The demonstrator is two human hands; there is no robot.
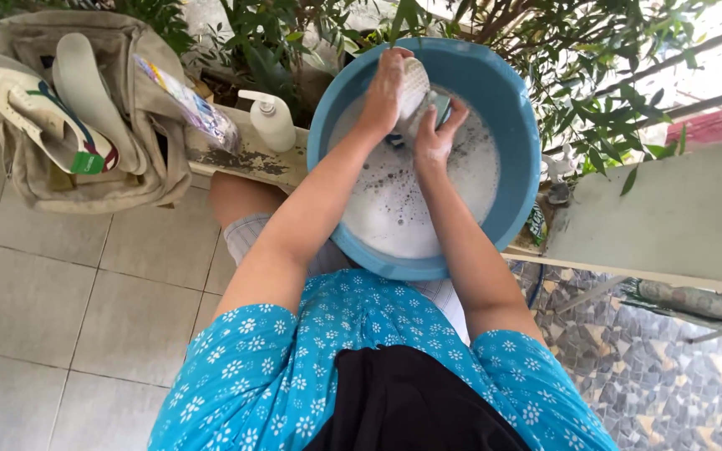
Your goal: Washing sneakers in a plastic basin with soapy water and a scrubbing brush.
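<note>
Blue basin (511,108) of soapy water: left hand (382,88) grips a white shoe (415,83), right hand (434,138) clasps its lower end.

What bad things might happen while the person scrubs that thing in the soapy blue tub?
The round blue plastic basin sits on the ledge edge over the person's knees, so hard scrubbing might tip foamy water out. The left hand grips a white brush; soapy fingers may slip. The white pump bottle stands close to the left elbow and could get knocked over.
</note>
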